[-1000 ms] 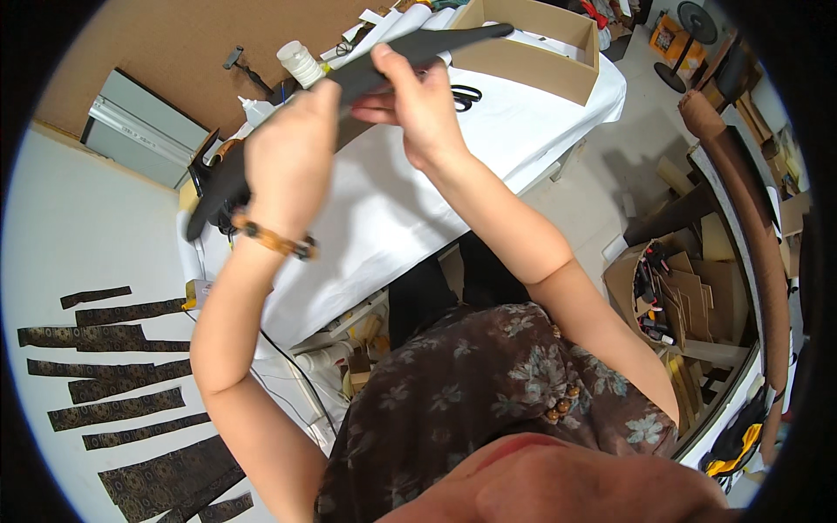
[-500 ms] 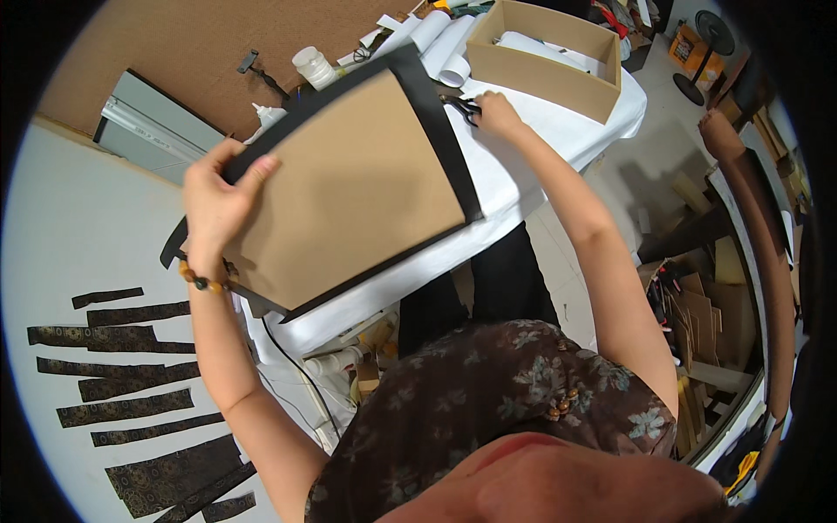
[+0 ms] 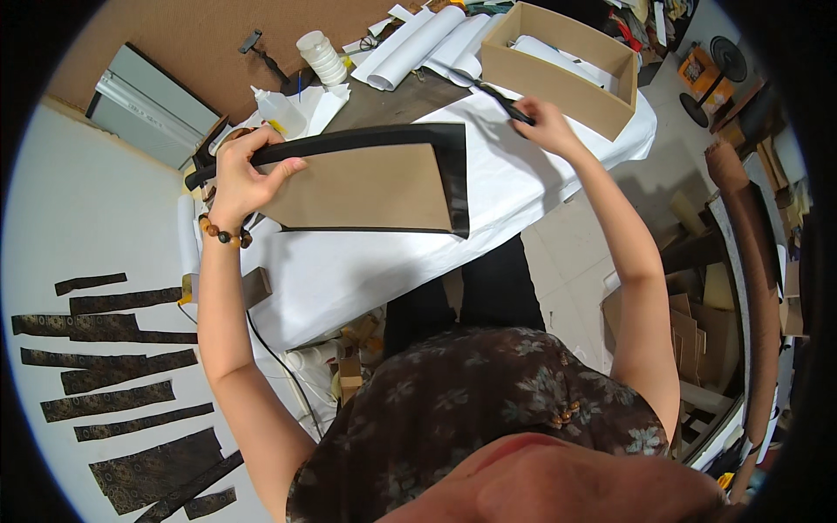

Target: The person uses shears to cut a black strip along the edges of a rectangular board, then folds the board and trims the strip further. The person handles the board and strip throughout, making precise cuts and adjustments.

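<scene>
My left hand [image 3: 251, 174] grips the left end of a tan board [image 3: 366, 192] with a black border, its thumb on the tan face and its fingers behind the upper edge. The board is tilted up above the white-covered table, so its face looks foreshortened. The black material [image 3: 451, 179] extends past the board, widest along the top and right side. My right hand [image 3: 549, 128] is closed round the black handles of a pair of scissors [image 3: 499, 98] to the right of the board. The scissors point up and left, apart from the board.
A tan open box [image 3: 558, 96] with white rolls in it stands at the table's far right, beside white paper rolls [image 3: 418, 48]. A white plastic jar [image 3: 321, 57], a squeeze bottle [image 3: 277, 112] and a hammer [image 3: 261, 61] are at the back. Dark patterned strips [image 3: 109, 397] lie at left.
The board has tipped and come down toward the table, so less of its face shows. My right hand has moved right with the scissors, away from the board's edge.
</scene>
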Available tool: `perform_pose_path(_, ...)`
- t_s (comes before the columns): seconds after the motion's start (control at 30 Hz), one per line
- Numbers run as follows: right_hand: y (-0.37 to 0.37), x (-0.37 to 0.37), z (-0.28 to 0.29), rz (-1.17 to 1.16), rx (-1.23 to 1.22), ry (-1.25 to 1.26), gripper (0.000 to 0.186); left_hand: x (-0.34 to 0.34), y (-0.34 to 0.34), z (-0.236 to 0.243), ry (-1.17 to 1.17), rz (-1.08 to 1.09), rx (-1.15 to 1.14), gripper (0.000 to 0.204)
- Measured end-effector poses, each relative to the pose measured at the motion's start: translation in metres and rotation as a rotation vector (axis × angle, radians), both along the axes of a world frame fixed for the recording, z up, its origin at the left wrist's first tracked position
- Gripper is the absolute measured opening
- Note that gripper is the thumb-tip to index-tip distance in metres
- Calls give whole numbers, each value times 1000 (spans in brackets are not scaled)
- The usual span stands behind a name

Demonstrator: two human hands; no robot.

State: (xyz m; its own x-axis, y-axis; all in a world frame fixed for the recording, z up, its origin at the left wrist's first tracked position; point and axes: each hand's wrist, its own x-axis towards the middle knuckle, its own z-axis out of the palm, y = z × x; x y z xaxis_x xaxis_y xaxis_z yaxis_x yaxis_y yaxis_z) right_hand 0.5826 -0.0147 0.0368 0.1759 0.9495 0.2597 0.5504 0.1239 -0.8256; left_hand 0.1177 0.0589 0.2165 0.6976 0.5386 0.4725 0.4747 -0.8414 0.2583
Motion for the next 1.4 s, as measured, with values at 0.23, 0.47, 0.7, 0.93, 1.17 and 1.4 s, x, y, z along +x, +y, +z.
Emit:
perform_pose_path(0.23, -169, -1, 106, 127, -172, 322, 65, -19, 1, -7, 45, -40, 44, 34)
perform_pose_path(0.47, -226, -9, 142, 378, -280, 501, 64, 45, -51, -18, -158, -121, 203, 21)
perform_pose_path(0.7, -221, -23, 152, 374, -329, 472, 57, 67, -66, -39, -336, -78, 242, 19)
perform_pose_path(0.93, -222, -31, 159, 321, -339, 411, 54, 59, -74, -41, -332, -49, 178, 15)
perform_pose_path(1.17, -223, -26, 163, 345, -328, 375, 54, 60, -75, -42, -326, -48, 192, 15)
perform_pose_path(1.4, -213, -27, 165, 373, -324, 382, 55, 67, -70, -45, -388, -92, 273, 22)
